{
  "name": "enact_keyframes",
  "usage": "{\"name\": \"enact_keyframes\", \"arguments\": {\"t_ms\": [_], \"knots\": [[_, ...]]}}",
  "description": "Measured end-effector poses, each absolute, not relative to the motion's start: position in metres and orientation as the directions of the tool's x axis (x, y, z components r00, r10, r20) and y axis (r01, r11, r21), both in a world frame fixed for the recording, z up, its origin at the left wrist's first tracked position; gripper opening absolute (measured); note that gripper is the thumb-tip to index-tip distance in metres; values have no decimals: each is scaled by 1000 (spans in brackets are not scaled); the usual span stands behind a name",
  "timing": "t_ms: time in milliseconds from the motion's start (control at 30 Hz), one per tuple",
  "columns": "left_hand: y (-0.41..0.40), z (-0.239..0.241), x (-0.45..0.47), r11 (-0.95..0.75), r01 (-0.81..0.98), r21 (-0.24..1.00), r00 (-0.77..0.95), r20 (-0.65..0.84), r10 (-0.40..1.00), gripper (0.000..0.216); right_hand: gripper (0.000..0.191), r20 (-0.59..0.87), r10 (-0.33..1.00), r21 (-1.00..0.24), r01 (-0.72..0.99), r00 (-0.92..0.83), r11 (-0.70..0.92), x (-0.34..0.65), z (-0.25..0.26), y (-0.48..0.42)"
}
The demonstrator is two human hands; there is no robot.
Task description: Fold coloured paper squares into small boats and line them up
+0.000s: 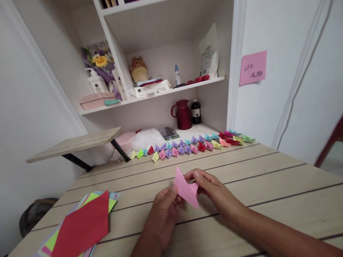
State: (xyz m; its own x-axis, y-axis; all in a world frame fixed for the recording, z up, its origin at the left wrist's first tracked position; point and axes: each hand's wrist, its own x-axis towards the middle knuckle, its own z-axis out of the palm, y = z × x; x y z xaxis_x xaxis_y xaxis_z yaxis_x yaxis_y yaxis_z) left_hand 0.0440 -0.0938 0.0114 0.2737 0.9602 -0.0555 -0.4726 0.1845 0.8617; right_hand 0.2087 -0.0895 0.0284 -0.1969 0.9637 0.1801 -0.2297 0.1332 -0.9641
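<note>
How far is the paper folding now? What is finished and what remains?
Done: two rows of small folded shapes stand along the back of the table. In hand: left hand and right hand pinch a partly folded pink paper. Remaining: a stack of flat sheets, red on top, lies at the near left.

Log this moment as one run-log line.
left hand, right hand: pinch pink folded paper | behind: row of paper boats | beside: coloured sheets
</note>
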Motion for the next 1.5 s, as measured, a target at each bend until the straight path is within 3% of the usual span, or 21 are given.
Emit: {"name": "enact_keyframes", "arguments": {"t_ms": [133, 233, 400, 500, 633, 833, 933, 1100, 1500], "knots": [[-98, 16, 47, 236, -463, 854, 402, -35, 915, 27, 31, 154, 955, -933, -356, -254, 55, 207, 31, -94], [-100, 16, 49, 254, -462, 850, 428, -37, 903, 26, 30, 160, 950, -945, -319, -268, 69, 207, 31, -97], [-96, 13, 46, 183, -513, 839, 299, -25, 954, 25, 39, 209, 978, -973, -101, -9, 207, 214, 29, -92], [-93, 11, 44, 115, -506, 855, 222, 0, 975, 21, 26, 243, 968, -968, -81, -57, 238, 216, 29, -87], [-92, 10, 46, 63, -496, 866, 183, 33, 983, 21, 29, 226, 949, -974, -54, -220, 220, 212, 26, -88], [-91, 10, 46, 53, -508, 860, 48, -33, 998, 19, 25, 277, 960, -961, 21, 26, 277, 215, 26, -90], [-91, 11, 46, 58, -510, 858, 11, -61, 998, 18, 28, 286, 956, -957, 28, -64, 289, 217, 30, -91], [-95, 13, 49, 18, -464, 886, 74, 19, 997, 20, 30, 292, 912, -949, 29, -286, 313, 212, 29, -94], [-96, 12, 50, 17, -377, 926, 123, 32, 992, 23, 35, 264, 903, -964, -76, -340, 254, 209, 27, -95]]}}
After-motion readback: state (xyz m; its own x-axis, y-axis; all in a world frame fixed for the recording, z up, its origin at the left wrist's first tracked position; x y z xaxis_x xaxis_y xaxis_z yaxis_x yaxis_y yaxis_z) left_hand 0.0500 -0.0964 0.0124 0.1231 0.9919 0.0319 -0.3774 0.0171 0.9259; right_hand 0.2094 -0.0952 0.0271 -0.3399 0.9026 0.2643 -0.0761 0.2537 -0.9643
